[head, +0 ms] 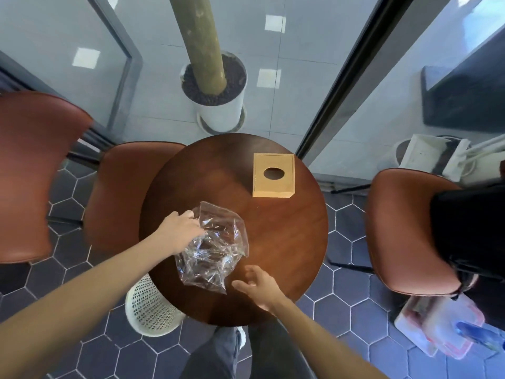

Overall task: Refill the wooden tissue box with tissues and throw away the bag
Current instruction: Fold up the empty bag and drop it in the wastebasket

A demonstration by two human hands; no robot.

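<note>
A crumpled clear plastic bag lies on the near half of the round dark wooden table. My left hand grips the bag's left edge, fingers closed into the plastic. Just to the right of the bag's lower corner hovers my right hand, fingers spread, holding nothing. The light wooden tissue box stands at the table's far right, lid on, with a dark oval slot on top. No tissue shows through the slot.
A white perforated waste basket stands on the tiled floor under the table's near left edge. Brown chairs sit left and right. A potted plant stands beyond the table by glass walls.
</note>
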